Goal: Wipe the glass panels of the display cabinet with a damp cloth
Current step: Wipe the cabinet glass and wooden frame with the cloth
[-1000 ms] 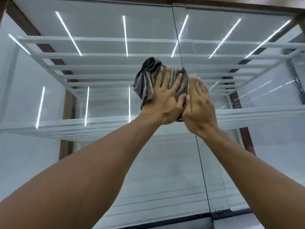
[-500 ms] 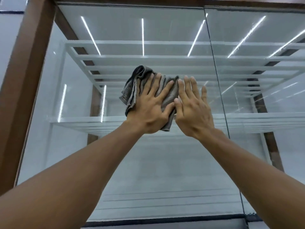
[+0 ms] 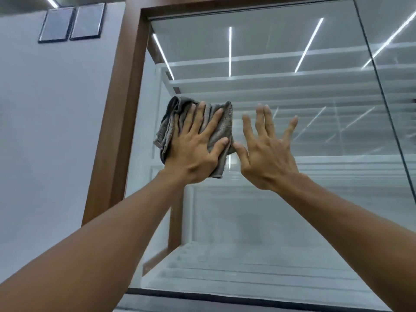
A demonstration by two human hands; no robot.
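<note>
I see the left hand (image 3: 195, 154) pressing a crumpled grey cloth (image 3: 173, 122) flat against the glass panel (image 3: 270, 221), close to the cabinet's brown frame (image 3: 126, 109). The right hand (image 3: 267, 156) is spread just beside the cloth, fingers straight. 2 dark plaques (image 3: 72, 22) hang on the wall, upper left.

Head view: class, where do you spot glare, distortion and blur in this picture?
Head view: ceiling-light streaks reflect brightly in the glass; same view, the wide lens makes the frame lean and the forearms loom large; same view, the right hand has slightly smeared fingertips, while the cloth under the left hand is fairly sharp.
</note>
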